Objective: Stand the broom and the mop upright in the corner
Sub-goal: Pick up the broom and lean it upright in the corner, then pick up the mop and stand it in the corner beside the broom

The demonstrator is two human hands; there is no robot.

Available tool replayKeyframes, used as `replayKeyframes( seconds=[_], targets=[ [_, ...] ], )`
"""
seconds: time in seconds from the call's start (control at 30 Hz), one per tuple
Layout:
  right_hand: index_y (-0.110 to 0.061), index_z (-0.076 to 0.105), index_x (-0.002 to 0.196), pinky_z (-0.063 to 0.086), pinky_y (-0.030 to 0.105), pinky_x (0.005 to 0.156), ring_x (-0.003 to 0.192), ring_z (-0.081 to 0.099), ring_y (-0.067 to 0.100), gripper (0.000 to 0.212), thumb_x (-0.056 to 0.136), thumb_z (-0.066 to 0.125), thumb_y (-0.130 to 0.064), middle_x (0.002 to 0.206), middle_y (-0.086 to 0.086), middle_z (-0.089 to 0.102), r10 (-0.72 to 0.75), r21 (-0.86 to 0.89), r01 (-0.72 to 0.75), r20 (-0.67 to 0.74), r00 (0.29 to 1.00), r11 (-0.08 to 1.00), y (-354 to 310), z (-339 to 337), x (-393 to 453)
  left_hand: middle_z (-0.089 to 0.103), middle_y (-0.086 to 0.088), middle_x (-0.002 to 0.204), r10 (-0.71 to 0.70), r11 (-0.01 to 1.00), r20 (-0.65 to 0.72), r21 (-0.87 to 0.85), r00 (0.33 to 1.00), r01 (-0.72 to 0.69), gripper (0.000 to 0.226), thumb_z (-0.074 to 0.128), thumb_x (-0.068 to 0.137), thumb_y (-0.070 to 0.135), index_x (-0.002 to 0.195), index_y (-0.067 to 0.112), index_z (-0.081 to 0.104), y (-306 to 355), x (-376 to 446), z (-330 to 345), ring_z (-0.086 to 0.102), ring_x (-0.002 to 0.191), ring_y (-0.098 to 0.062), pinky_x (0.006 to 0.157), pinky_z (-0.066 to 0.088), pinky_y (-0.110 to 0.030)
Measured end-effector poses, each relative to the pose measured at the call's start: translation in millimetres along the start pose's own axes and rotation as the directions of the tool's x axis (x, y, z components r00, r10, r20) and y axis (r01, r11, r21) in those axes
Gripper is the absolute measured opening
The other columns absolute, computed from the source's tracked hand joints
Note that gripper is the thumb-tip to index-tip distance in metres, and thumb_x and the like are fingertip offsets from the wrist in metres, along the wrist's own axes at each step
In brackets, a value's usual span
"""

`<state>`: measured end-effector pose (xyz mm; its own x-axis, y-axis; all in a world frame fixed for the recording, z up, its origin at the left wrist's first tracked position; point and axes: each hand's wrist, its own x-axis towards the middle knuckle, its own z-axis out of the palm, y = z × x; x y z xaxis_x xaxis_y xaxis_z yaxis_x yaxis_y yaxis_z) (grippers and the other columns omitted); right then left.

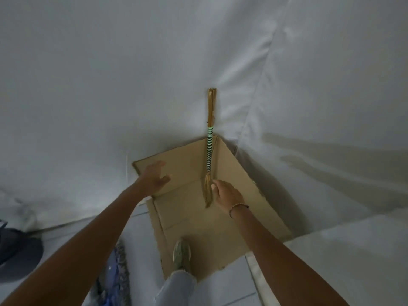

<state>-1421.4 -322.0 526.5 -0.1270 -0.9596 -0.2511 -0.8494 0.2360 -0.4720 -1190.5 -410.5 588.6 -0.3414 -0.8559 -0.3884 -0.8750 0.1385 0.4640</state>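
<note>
Against the corner, above the flattened cardboard (220, 208), we are steadying the grass broom (209, 149) upright. Our right hand (226, 196) is touching its bristle end, fingers loose; left hand (155, 176) is hovering spread, empty. Light, springy, best held by the striped binding. Mop unseen.

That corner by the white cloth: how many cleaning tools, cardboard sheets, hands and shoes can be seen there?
Straw broom with green-and-black striped handle, upright in the corner: 1
Flat brown cardboard sheet on the floor: 1
Hands: 2, left hand open, right hand beside the broom's lower end
Pale green shoe: 1
Mop: cannot tell
Total: 5
</note>
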Motion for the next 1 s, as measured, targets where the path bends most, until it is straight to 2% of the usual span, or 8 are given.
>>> replayKeyframes(
  seconds=[0.07,0.23,0.33,0.43,0.53,0.7,0.87,1.0],
  targets=[
    [-0.010,0.050,0.123,0.045,0.042,0.090,0.113,0.055,0.035,0.040,0.097,0.031,-0.035,0.122,0.017,0.059,-0.028,-0.031,0.029,0.015,0.999,0.999,-16.3,-11.5,-37.8,0.035,-0.016,0.152,-0.037,0.999,-0.032,0.016,0.999,0.038,0.072,0.050,0.092,0.045,0.148,0.007,0.026,3.5,-56.6,1.8,0.032,0.139,-0.034,0.111,0.030,-0.047],
    [-0.004,0.050,0.114,0.044,0.043,0.086,0.111,0.055,0.034,0.053,0.093,0.022,-0.043,0.118,0.017,0.058,-0.164,-0.138,0.163,0.004,0.986,0.977,-76.1,-6.5,-154.9,0.031,-0.010,0.155,-0.115,0.993,-0.153,0.013,0.982,0.118,0.065,0.050,0.094,0.039,0.148,0.010,0.026,-8.5,-211.3,5.5,0.027,0.142,-0.029,0.110,0.029,-0.047],
    [-0.007,0.038,0.133,0.034,0.045,0.107,0.137,0.035,0.026,0.059,0.094,0.013,-0.042,0.145,0.013,0.041,-0.208,-0.207,0.222,0.088,0.974,0.953,-105.2,19.4,-201.3,0.028,-0.010,0.157,-0.168,0.984,-0.139,0.030,0.976,0.174,0.068,0.049,0.095,0.038,0.150,0.010,0.022,-41.4,-270.5,18.6,0.024,0.144,-0.029,0.114,0.025,-0.047],
    [-0.011,0.025,0.144,0.012,0.047,0.117,0.148,0.005,0.021,0.053,0.098,0.019,-0.038,0.160,0.006,0.011,-0.225,-0.248,0.280,0.229,0.947,0.927,-144.6,61.0,-247.4,0.022,-0.008,0.160,-0.316,0.945,-0.146,0.044,0.938,0.325,0.063,0.041,0.097,0.036,0.151,0.009,0.020,-96.2,-337.4,35.9,0.015,0.148,-0.026,0.118,0.013,-0.046],
    [-0.009,0.017,0.147,0.006,0.047,0.119,0.149,-0.004,0.021,0.056,0.099,0.018,-0.036,0.161,0.007,0.002,-0.226,-0.261,0.333,0.365,0.903,0.906,-181.2,101.4,-280.3,0.022,-0.006,0.159,-0.443,0.895,-0.116,-0.003,0.889,0.446,0.060,0.038,0.098,0.031,0.150,0.010,0.020,-158.9,-397.6,61.1,0.012,0.149,-0.026,0.119,0.011,-0.047],
    [-0.008,0.008,0.149,0.008,0.051,0.118,0.148,-0.003,0.023,0.058,0.098,0.020,-0.032,0.161,0.007,0.005,-0.169,-0.377,0.419,0.543,0.823,0.826,-258.4,180.1,-321.1,0.012,-0.010,0.162,-0.581,0.812,-0.087,-0.114,0.809,0.572,0.068,0.045,0.096,0.036,0.151,0.008,0.016,-268.4,-513.8,90.1,0.009,0.149,-0.031,0.118,0.021,-0.047],
    [-0.008,0.004,0.150,0.005,0.052,0.118,0.148,-0.005,0.023,0.059,0.098,0.021,-0.031,0.161,0.005,0.001,-0.210,-0.341,0.508,0.629,0.748,0.791,-374.8,286.9,-399.2,0.006,-0.012,0.163,-0.695,0.702,-0.051,-0.265,0.717,0.661,0.069,0.047,0.096,0.035,0.152,0.008,0.016,-380.6,-639.9,105.8,0.005,0.150,-0.032,0.118,0.017,-0.047],
    [-0.009,0.007,0.149,0.004,0.053,0.119,0.148,-0.003,0.023,0.057,0.097,0.020,-0.028,0.161,0.004,0.002,-0.234,-0.315,0.594,0.708,0.667,0.740,-465.1,371.0,-468.5,0.010,-0.013,0.162,-0.745,0.645,-0.017,-0.274,0.667,0.713,0.069,0.046,0.097,0.035,0.151,0.006,0.016,-457.3,-734.9,107.2,0.006,0.150,-0.031,0.119,0.014,-0.043]
  ],
)
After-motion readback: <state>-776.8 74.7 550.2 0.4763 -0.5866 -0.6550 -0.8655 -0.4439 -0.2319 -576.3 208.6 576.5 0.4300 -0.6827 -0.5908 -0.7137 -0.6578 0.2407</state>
